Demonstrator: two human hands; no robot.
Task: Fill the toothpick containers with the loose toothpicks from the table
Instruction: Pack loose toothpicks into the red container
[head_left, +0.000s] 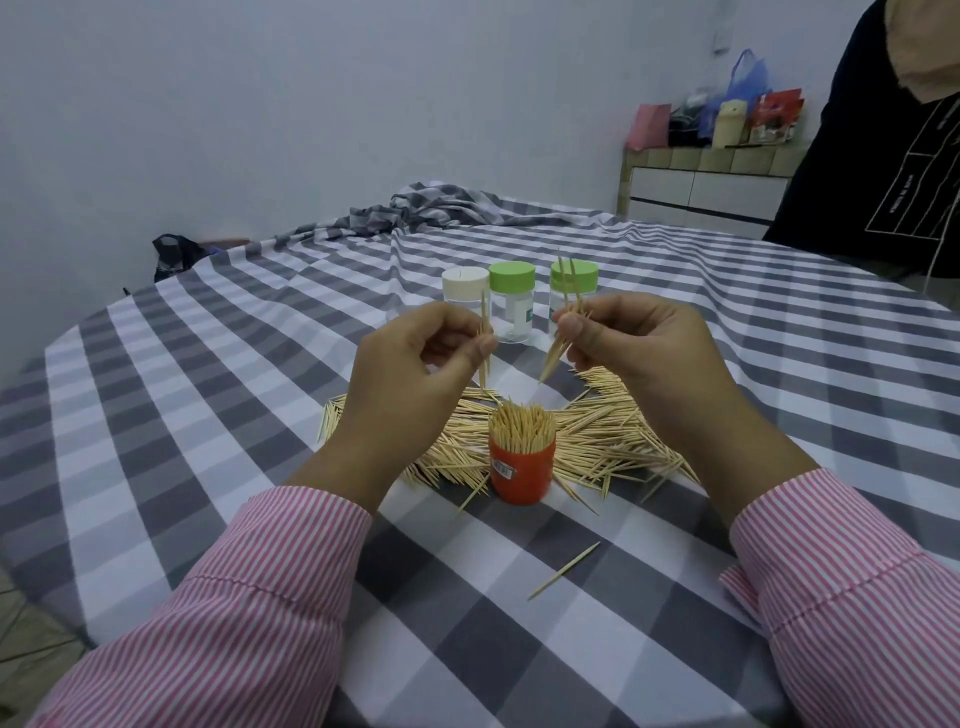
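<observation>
Here the loading step is in hand, judged from the small orange cylindrical plastic container (521, 470), which stands open and upright on the grey-and-white checked tablecloth (208, 415), already packed with upright wooden toothpicks. Above and behind this container, the left hand (415, 374) pinches a thin bundle of one or a few pale wooden toothpicks (121, 343) between thumb and fingertips, held almost vertical with tips pointing down. The right hand (644, 353), also above the container and to its right, pinches a thicker sheaf of toothpicks (558, 348), slanted with its lower tips towards the container mouth. Neither bundle touches the container. The heap of loose toothpicks (597, 436) lies on the cloth around and behind the container, and a single stray toothpick (563, 570) lies in front of it. Farther behind the container stand three clear jars, one with a white lid (465, 283) and two with green lids (511, 277), all capped.

The next move probably calls for aligning each bundle, lowering it tips-first into the few remaining gaps, or uncapping a jar if the container is full.
</observation>
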